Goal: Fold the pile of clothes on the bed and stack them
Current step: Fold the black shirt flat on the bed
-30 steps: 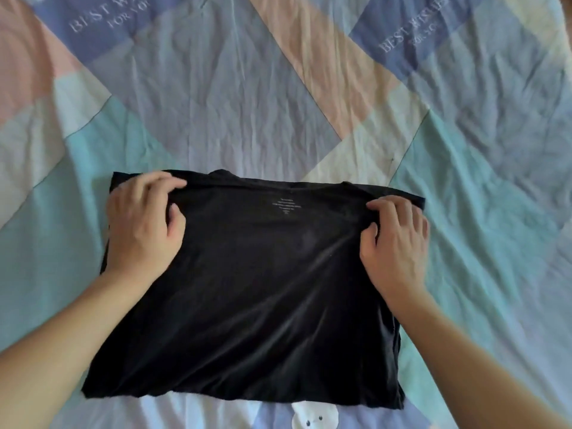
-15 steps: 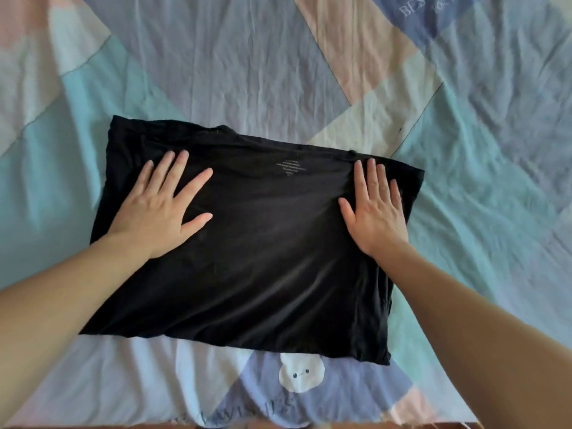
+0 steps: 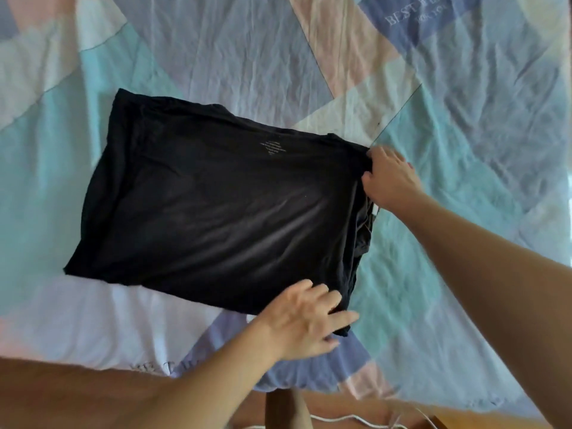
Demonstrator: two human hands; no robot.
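A black T-shirt (image 3: 216, 205), folded into a rough rectangle with small pale print near its far edge, lies flat on the patchwork bedsheet (image 3: 464, 150). My right hand (image 3: 390, 178) is at the shirt's far right corner, fingers closed on the fabric edge there. My left hand (image 3: 305, 323) has crossed over to the shirt's near right corner, fingers spread and touching the hem; whether it grips the cloth is blurred. No other clothes or stack are in view.
The sheet is wrinkled, in pastel blue, teal, pink and lilac panels with "BEST WISHES" lettering (image 3: 411, 13). The bed's near edge (image 3: 309, 388) runs along the bottom, with a wooden floor and a white cable (image 3: 349, 419) below it.
Both hands lifted off the flat shirt and shifted right: the left went from the left half to the near right corner, the right to the far right corner. The view tilted.
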